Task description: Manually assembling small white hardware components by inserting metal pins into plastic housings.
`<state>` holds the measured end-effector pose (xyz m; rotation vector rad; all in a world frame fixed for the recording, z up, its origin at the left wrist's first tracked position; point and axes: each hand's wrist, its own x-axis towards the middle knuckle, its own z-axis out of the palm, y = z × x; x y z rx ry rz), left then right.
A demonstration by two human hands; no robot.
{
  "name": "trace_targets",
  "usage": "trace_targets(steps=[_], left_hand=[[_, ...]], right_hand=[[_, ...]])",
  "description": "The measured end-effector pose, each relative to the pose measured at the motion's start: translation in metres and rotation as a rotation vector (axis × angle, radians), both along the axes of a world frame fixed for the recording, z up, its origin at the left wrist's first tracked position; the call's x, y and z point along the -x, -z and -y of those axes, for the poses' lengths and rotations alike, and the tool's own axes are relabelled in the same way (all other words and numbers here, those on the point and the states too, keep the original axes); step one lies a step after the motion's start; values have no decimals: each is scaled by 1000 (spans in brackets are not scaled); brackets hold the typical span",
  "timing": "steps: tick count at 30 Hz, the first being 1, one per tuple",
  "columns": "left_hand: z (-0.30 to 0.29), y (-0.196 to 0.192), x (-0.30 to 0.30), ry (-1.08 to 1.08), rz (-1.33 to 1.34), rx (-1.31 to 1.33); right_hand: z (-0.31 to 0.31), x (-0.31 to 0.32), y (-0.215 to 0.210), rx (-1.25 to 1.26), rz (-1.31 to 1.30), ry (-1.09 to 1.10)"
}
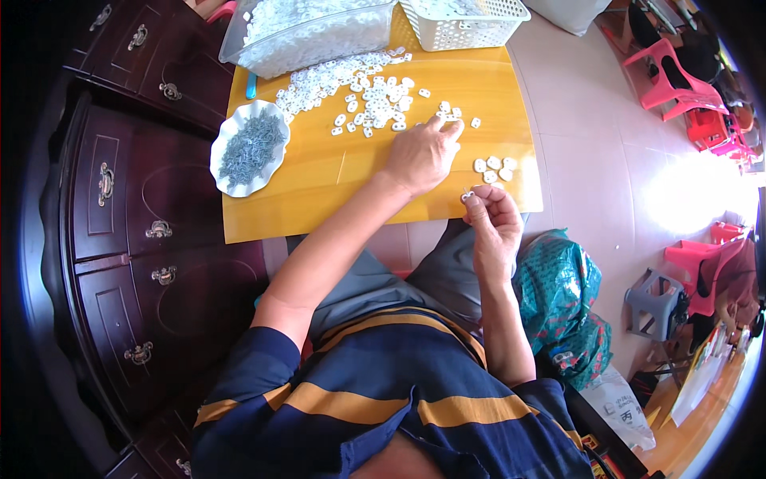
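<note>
the right hand (496, 227) is near the front right edge of the yellow table (319, 195). its thumb and pointing finger pinch one small white piece (467, 195), and it is held up a bit above the wood. the piece has holes in it, like a tiny button. (it is so small that i can't be sure if a thin bit is stuck in it too.)

the left hand (424, 153) reaches out over the table, further away than the right one. its fingers bend down and the tips touch some loose white pieces (445, 108). i can't tell if the fingers pinch one, because the hand hides that spot. one lone white piece (475, 123) lies just to the right of those fingertips.

a little bunch of white pieces (492, 166) sits close together just past the right hand. a spread of white pieces (379, 104) lies past the left hand, and it runs into a thick heap (315, 86) by the clear tub (319, 49). the tub is full of white things, and a pale basket with holes (471, 33) stands beside it.

on the left side of the table there is a white wavy dish (216, 164). lots of thin gray-blue bits (254, 148) are piled in it. a shiny green bag (558, 275) is on the floor near the right arm.
</note>
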<state>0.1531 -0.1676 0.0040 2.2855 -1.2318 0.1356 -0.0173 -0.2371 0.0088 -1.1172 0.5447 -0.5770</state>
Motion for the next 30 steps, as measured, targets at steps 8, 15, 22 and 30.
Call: trace_targets(steps=[8, 15, 22, 30], left_hand=[[-35, 1, 23, 12, -103, 51], [-38, -4, 20, 27, -124, 108], [-35, 2, 13, 46, -73, 46], [-56, 2, 23, 26, -1020, 563]], right_hand=[[7, -2, 1, -9, -16, 18], [5, -2, 2, 7, -5, -10], [2, -1, 0, 25, -14, -23], [-5, -1, -4, 10, -6, -38]])
